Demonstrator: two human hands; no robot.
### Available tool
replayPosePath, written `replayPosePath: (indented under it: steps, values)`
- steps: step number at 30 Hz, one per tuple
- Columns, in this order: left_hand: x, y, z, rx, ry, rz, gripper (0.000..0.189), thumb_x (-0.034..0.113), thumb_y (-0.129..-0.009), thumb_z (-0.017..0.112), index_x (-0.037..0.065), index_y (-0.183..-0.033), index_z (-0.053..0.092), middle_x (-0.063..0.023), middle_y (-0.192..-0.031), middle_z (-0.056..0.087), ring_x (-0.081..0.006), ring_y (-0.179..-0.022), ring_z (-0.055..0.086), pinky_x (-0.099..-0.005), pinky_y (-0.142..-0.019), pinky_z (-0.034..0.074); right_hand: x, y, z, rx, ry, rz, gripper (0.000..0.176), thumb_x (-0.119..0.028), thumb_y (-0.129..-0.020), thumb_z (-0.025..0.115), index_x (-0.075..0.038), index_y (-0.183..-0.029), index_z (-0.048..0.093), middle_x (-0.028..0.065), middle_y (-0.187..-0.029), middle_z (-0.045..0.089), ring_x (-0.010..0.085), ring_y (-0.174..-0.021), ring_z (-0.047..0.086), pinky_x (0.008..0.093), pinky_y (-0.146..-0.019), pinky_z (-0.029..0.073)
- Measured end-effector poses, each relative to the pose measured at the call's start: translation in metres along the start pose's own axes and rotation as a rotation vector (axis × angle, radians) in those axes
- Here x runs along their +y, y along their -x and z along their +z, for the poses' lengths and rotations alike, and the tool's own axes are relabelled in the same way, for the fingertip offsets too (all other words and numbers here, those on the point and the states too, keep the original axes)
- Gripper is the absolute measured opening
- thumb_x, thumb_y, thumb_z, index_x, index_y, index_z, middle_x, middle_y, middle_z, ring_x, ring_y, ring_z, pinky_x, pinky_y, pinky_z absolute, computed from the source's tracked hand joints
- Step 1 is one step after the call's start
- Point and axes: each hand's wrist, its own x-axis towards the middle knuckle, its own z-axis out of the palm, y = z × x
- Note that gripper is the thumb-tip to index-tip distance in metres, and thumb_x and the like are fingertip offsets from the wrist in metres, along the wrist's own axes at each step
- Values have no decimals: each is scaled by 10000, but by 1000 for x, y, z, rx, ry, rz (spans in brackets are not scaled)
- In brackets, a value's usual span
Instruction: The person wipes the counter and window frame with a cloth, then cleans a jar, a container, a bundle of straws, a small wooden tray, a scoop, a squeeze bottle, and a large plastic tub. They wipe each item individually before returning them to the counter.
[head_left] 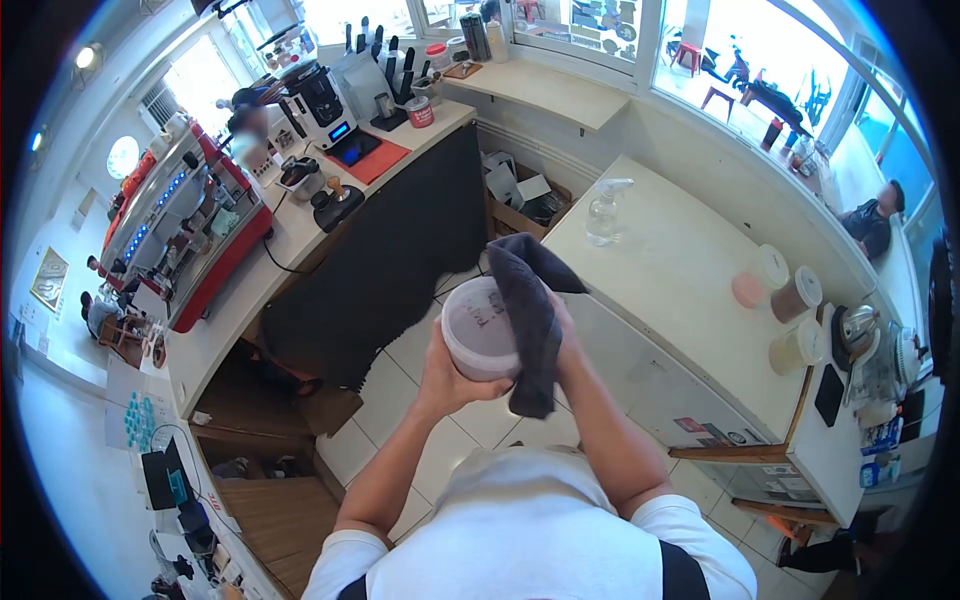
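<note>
In front of my chest I hold a round, translucent plastic tub with handwriting on its lid. My left hand is wrapped round its left and lower side, the thumb along the bottom edge. A dark grey cloth drapes over the tub's right side and hangs below it. My right hand grips the cloth against the tub; its fingers are mostly hidden behind the fabric. What the tub contains cannot be made out clearly.
To the right, a white counter bears a clear spray bottle and several lidded tubs. On the left counter stand a red espresso machine, a coffee grinder and knives. An open cardboard box sits in the far corner.
</note>
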Motion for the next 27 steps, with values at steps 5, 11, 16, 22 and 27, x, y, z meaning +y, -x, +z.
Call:
replayPosePath:
  steps: [5, 11, 16, 22, 27]
  values:
    - [5, 7, -9, -295, 47, 50, 1195, 389, -476, 960, 10, -1406, 313, -162, -1329, 504, -276, -1260, 502, -405, -1091, 373, 31, 5, -24, 93, -351, 416, 320, -182, -956, 583, -55, -1250, 597, 69, -1163, 642, 162, -1045, 608, 310, -949, 492]
    - [-1, 6, -17, -260, 75, 114, 1292, 489, -469, 965, 26, -1442, 251, -136, -1326, 478, -288, -1287, 460, -411, -1111, 334, 52, 34, -23, 95, -346, 399, 296, -242, -1002, 503, -61, -1213, 606, 78, -1162, 644, 179, -1002, 633, 326, -915, 525]
    - [-19, 19, -15, 32, 115, -68, 1147, 477, -564, 934, 5, -1437, 360, -166, -1302, 533, -314, -1251, 502, -443, -1082, 366, 39, 48, 3, 94, -458, 131, 314, -158, -945, 587, -42, -1237, 586, 103, -1191, 643, 234, -1083, 615, 372, -972, 497]
    - [-11, 30, 4, 327, 52, 146, 1042, 480, -689, 873, -13, -1433, 334, -191, -1255, 585, -297, -1196, 568, -407, -1027, 439, 51, 37, 39, 104, 824, -565, 505, -192, -960, 588, 18, -1392, 432, 135, -1351, 540, 244, -1241, 510, 377, -1058, 408]
    - [10, 22, -29, 396, 133, 78, 955, 449, -715, 853, 1, -1405, 368, -178, -1252, 596, -284, -1185, 576, -410, -1020, 439, 60, 32, 64, -31, 898, -565, 596, -289, -977, 585, -6, -1451, 359, 160, -1388, 489, 250, -1250, 479, 388, -1091, 357]
